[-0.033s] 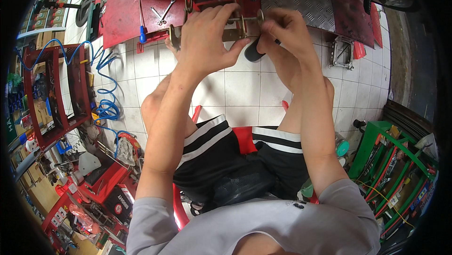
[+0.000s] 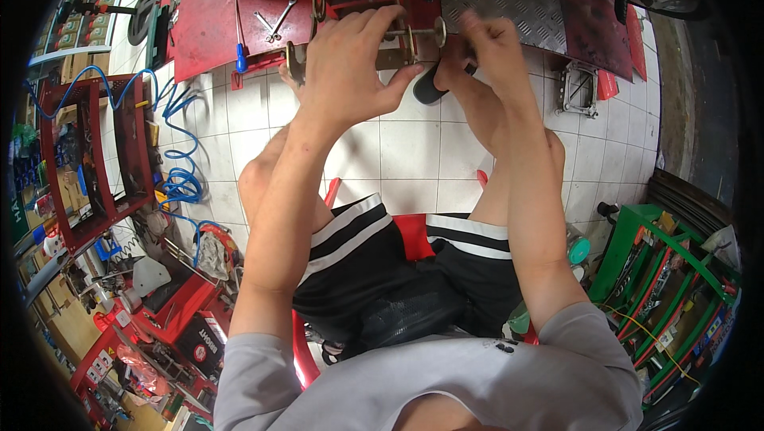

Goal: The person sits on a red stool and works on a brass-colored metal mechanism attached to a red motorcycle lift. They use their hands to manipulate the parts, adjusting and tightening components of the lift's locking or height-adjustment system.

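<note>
My left hand (image 2: 346, 65) lies over a metal bracket (image 2: 391, 58) on the red stand, its fingers bent round the top and its thumb reaching out below. A thin threaded rod (image 2: 423, 32) passes through the bracket's upright plate to the right. On the rod's end sits a round metal disc (image 2: 440, 31). My right hand (image 2: 493, 45) is just right of the disc, apart from it. Its fingers are partly curled and blurred, and I see nothing in them. What lies under my left palm is hidden.
A blue-handled screwdriver (image 2: 240, 57) and wrenches (image 2: 280, 21) lie on the red platform (image 2: 199, 29). To the right are a checkered metal plate (image 2: 509, 1) and a metal frame (image 2: 578, 89) on the tiles. A red rack (image 2: 95, 168) and blue coiled hose (image 2: 183, 184) stand left, a green rack (image 2: 637, 248) right.
My right hand has come off the round disc and moved a little to the right. The left hand and the bracket stay where they were.
</note>
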Demonstrator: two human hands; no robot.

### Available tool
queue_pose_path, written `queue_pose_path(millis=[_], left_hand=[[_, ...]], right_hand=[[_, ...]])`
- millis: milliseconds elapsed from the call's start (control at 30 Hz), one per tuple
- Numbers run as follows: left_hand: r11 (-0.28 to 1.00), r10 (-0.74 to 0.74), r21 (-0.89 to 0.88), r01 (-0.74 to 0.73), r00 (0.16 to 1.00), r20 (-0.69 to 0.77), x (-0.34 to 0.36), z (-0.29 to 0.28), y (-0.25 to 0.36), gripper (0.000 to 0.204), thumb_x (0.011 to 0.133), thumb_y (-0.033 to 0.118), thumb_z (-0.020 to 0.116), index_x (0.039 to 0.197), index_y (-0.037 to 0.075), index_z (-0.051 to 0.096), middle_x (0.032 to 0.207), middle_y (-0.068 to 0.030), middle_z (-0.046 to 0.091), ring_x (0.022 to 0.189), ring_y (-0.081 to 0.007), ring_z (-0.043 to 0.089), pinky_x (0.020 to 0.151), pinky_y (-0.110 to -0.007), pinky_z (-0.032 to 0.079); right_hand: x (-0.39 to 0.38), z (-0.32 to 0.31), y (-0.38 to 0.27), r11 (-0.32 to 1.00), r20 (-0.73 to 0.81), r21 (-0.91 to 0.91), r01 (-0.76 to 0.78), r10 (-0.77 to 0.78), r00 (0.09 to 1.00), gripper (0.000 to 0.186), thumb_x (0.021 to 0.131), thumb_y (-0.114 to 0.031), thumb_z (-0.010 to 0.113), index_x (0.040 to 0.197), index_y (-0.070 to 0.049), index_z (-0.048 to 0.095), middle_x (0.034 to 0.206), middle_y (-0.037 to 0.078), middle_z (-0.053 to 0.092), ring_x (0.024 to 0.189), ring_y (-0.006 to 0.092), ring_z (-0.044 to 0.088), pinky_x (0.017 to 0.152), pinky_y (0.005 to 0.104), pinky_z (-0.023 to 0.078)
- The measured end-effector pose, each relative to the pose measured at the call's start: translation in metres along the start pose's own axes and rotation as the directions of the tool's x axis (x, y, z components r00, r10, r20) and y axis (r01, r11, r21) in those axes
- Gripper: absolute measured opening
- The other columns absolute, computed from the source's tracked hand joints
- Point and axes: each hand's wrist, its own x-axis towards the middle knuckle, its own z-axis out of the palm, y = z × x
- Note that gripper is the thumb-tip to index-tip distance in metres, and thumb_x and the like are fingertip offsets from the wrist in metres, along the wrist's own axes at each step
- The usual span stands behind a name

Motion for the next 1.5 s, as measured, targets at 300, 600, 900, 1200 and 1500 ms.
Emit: queue_pose_path(millis=[300,600,900,1200,1500], left_hand=[[0.999,-0.031,0.021,0.031,0.999,0.018,-0.001,-0.001,0.000,0.062,0.069,0.029,0.082,0.123,0.007,0.061,0.099,-0.0135,0.070,0.088,-0.0345,0.066,0.076,-0.041,0.052],[0.977,-0.097,-0.188,0.098,0.995,0.016,0.000,-0.012,-0.007,0.037,0.076,0.002,0.075,0.111,0.002,0.063,0.104,-0.0116,0.066,0.090,-0.0286,0.069,0.075,-0.036,0.057],[0.987,-0.099,-0.128,0.096,0.995,-0.019,0.000,-0.003,-0.009,0.022,0.082,0.000,0.069,0.103,0.002,0.065,0.101,-0.0096,0.067,0.088,-0.0272,0.069,0.074,-0.033,0.056],[0.987,-0.107,-0.121,0.106,0.994,-0.001,0.001,-0.006,-0.006,0.020,0.084,0.008,0.070,0.104,0.004,0.067,0.103,-0.0066,0.067,0.087,-0.0274,0.068,0.071,-0.034,0.055],[0.984,-0.098,-0.154,0.090,0.994,-0.048,0.002,-0.004,-0.006,0.017,0.084,0.010,0.070,0.101,0.007,0.067,0.100,-0.0050,0.067,0.081,-0.0288,0.068,0.069,-0.037,0.054]], right_hand=[[-0.007,0.004,-0.001,0.991,0.029,0.083,-0.104,0.102,0.994,0.026,0.090,-0.022,0.071,0.106,-0.001,0.073,0.076,0.000,0.059,0.065,0.0077,0.049,0.052,0.0264,0.036],[0.014,-0.012,0.003,0.994,0.069,0.105,0.020,-0.027,0.997,0.028,0.090,-0.027,0.074,0.102,-0.002,0.074,0.081,-0.001,0.062,0.071,0.0081,0.046,0.060,0.0266,0.033],[0.000,-0.008,-0.017,0.985,0.185,0.123,0.117,-0.139,0.973,0.029,0.086,-0.026,0.076,0.106,-0.005,0.073,0.085,0.000,0.063,0.079,0.0093,0.047,0.068,0.0255,0.036],[-0.009,0.007,-0.023,0.992,0.160,0.110,0.058,-0.075,0.984,0.025,0.086,-0.020,0.073,0.107,-0.005,0.072,0.080,-0.001,0.062,0.075,0.0098,0.049,0.067,0.0252,0.038],[0.000,-0.002,-0.011,0.987,0.187,0.075,0.144,-0.156,0.970,0.033,0.078,-0.012,0.079,0.109,-0.006,0.070,0.093,0.001,0.065,0.079,0.0108,0.054,0.062,0.0273,0.042]])
